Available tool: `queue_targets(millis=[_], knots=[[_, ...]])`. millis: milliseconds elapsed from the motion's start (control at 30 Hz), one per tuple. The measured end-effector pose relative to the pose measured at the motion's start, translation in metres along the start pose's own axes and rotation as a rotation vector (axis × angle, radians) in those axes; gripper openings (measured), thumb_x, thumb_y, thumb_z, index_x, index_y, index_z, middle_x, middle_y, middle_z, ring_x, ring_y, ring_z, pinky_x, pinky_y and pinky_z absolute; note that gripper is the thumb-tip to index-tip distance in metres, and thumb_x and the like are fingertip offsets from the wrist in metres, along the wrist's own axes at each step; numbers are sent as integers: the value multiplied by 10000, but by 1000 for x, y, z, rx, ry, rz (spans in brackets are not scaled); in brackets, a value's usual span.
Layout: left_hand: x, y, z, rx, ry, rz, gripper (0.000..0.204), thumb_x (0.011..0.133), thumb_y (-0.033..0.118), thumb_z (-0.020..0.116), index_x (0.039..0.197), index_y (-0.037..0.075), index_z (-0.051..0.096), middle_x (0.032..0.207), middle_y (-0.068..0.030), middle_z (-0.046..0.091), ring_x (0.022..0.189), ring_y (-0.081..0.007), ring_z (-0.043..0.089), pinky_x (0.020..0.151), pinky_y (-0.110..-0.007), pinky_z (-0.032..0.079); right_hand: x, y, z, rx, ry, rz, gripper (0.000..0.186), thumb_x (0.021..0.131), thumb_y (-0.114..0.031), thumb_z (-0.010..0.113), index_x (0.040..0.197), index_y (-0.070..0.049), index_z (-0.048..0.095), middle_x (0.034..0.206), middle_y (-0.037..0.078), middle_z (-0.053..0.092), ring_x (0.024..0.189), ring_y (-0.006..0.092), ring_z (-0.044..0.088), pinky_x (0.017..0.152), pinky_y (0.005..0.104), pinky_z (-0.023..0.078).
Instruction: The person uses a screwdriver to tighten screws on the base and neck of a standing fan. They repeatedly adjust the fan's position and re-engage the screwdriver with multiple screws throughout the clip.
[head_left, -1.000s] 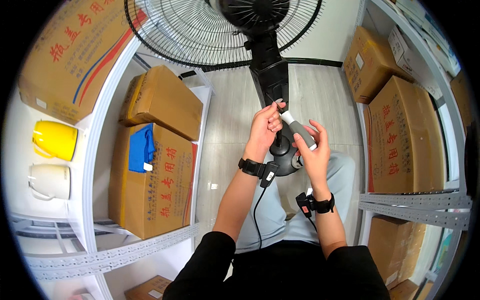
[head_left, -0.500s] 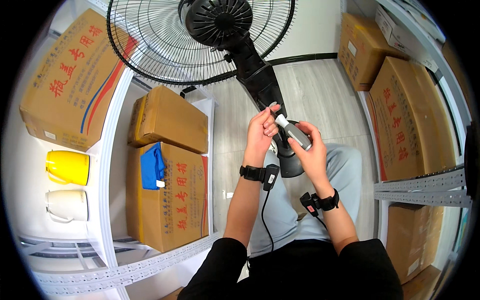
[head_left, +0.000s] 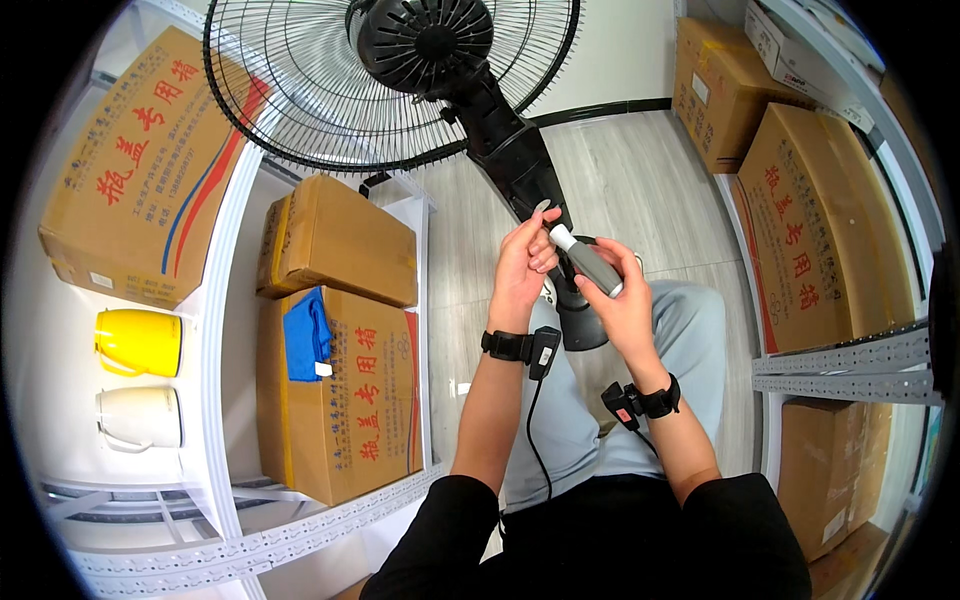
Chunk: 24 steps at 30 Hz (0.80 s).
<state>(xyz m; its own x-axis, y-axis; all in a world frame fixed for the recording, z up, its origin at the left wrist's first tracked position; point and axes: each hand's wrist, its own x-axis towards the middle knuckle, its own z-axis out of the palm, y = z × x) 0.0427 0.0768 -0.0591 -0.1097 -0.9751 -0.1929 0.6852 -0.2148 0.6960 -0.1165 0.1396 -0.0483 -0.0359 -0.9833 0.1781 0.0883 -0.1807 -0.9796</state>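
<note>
In my right hand (head_left: 625,295) is a short, thick grey cylinder with a white end (head_left: 592,268), held between thumb and fingers with the white end pointing up and left. My left hand (head_left: 525,258) is closed beside that white end, its fingers curled. A small pale oval piece (head_left: 543,206) shows at its thumb and forefinger tips, pinched there; its kind is too small to make out. Both hands are raised over my knees, in front of the black pedestal fan's stand (head_left: 520,165).
The fan's wire cage (head_left: 300,130) spreads across the upper left. Left shelves carry cardboard boxes (head_left: 345,400), a blue cloth (head_left: 307,335), a yellow jug (head_left: 140,342) and a white jug (head_left: 140,418). More boxes (head_left: 810,230) fill the right shelves. Black straps with cables circle both wrists.
The grey cylinder has turned a little in my right hand, so more of its side shows. My left hand keeps its pinch, and the whole view has shifted slightly.
</note>
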Motion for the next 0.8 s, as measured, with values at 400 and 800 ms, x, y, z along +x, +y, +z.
queue_targets(millis=[400, 800], knots=[[-1, 4, -2, 53, -3, 2, 294, 966, 292, 553, 925, 4, 596, 527, 87, 319, 398, -13, 258, 384, -196, 217, 2, 5, 0, 97, 14, 107, 517, 766, -64, 722, 1232, -45, 498, 1127, 110, 649, 1040, 197, 621, 879, 311, 486], [3, 2, -12, 40, -56, 0, 308, 983, 259, 500, 1020, -31, 593, 530, 72, 318, 404, -33, 280, 396, -199, 242, 3, 5, 7, 436, -7, 237, 466, 809, -86, 708, 1226, -33, 507, 1087, 123, 654, 943, 148, 641, 806, 296, 516]])
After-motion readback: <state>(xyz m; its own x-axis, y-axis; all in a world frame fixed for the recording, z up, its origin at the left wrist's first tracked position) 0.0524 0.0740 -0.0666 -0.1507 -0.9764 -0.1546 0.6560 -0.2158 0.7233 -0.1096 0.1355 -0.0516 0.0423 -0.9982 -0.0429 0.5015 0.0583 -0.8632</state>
